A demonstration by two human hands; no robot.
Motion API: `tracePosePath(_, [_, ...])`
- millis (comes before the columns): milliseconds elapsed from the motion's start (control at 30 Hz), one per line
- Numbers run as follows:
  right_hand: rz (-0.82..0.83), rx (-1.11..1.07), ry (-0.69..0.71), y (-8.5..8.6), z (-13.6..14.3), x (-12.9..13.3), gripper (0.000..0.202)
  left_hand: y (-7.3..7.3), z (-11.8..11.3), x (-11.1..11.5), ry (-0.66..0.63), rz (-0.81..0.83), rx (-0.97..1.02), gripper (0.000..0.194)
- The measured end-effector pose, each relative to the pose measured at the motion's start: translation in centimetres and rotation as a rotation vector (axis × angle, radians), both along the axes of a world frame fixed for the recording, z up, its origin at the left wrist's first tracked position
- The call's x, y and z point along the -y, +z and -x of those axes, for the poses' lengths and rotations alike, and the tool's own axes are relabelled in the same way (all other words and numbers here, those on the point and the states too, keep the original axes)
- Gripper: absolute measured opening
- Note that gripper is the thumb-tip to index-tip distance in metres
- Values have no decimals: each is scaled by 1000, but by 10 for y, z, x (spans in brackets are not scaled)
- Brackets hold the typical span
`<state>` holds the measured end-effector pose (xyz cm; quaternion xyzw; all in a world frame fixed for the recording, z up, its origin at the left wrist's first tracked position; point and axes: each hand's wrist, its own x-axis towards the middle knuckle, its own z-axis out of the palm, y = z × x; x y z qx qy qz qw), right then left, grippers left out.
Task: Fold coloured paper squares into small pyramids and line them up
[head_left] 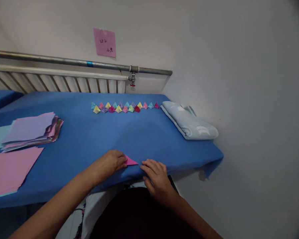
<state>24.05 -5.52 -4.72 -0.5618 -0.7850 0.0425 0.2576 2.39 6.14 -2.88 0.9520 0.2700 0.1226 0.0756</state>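
A bright pink piece of folded paper [131,161] lies near the front edge of the blue-covered table, its pointed tip facing right. My left hand [112,160] has its fingers closed over the paper's left part, hiding that side. Just right of the tip, my right hand [156,177] rests at the table edge with fingers stretched out and nothing in them. Farther back, two rows of small folded paper shapes [118,109] in yellow, pink, purple, blue and red run across the cloth.
Stacks of coloured paper sheets, purple on top [31,127] and pink in front [12,169], lie at the left. A folded light blue cloth [189,121] sits at the right by the wall. Behind the table are a radiator [64,83] and a metal pipe [64,61].
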Motion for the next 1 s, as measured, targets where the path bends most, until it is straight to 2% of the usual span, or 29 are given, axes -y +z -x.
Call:
tracePosePath(200, [-5, -17, 1, -4, 0, 0, 39, 11, 4, -5, -103, 144, -13, 36])
tracePosePath(433, [-9, 3, 3, -3, 0, 0, 40, 8, 5, -16, -163, 187, -12, 32])
tracePosePath(767, [-16, -12, 5, -3, 0, 0, 38, 12, 5, -22, -194, 334, 43, 30])
tracePosePath(1000, [-13, 3, 3, -2, 0, 0, 40, 15, 4, -22, -178, 322, 55, 30])
